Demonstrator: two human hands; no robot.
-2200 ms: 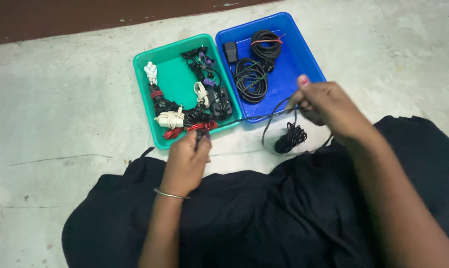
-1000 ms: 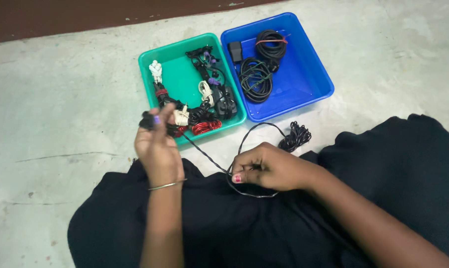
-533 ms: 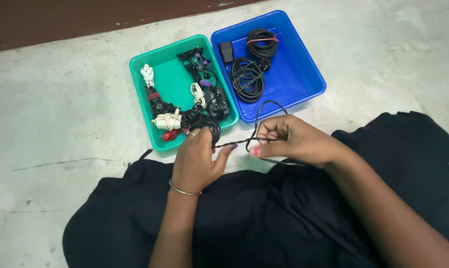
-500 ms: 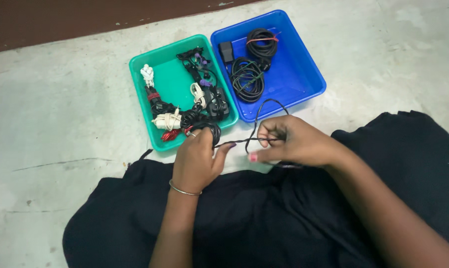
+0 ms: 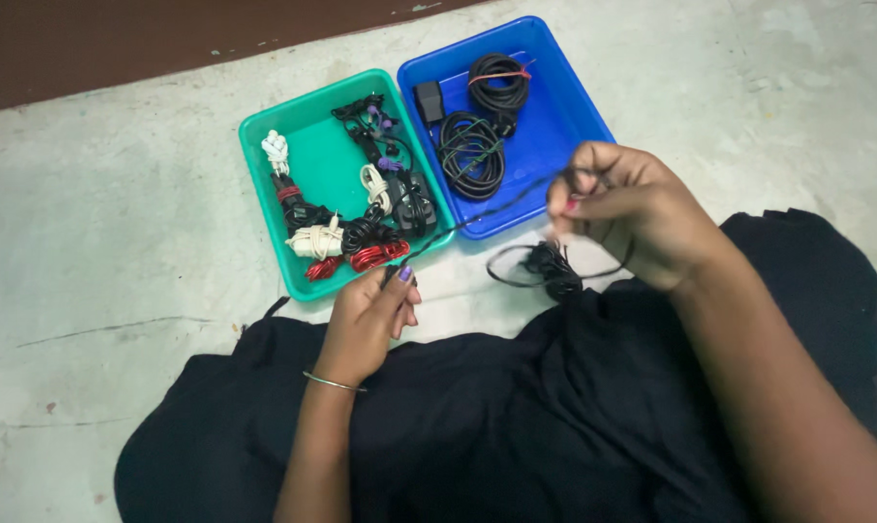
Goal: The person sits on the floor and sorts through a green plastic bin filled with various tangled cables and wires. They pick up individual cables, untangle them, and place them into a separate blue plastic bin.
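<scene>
Setting: indoor floor-level work spot, informal, perhaps a home or small workshop; cannot tell which.
Floor: bare grey concrete floor (image 5: 119, 242), cracked and stained; the person sits directly on it.
Edge: dark brown strip (image 5: 119, 44) along the far side.
Containers: green tray (image 5: 312, 165) and blue tray (image 5: 564, 107), touching, holding bundled cables.

Right hand (image 5: 632, 213) higher, cable (image 5: 477, 218) taut.

Grey concrete floor (image 5: 119, 242) carried a green tray (image 5: 314, 169) and blue tray (image 5: 564, 107) side by side, upper centre; loose black cable bundle (image 5: 550, 271) lay just below them.
</scene>
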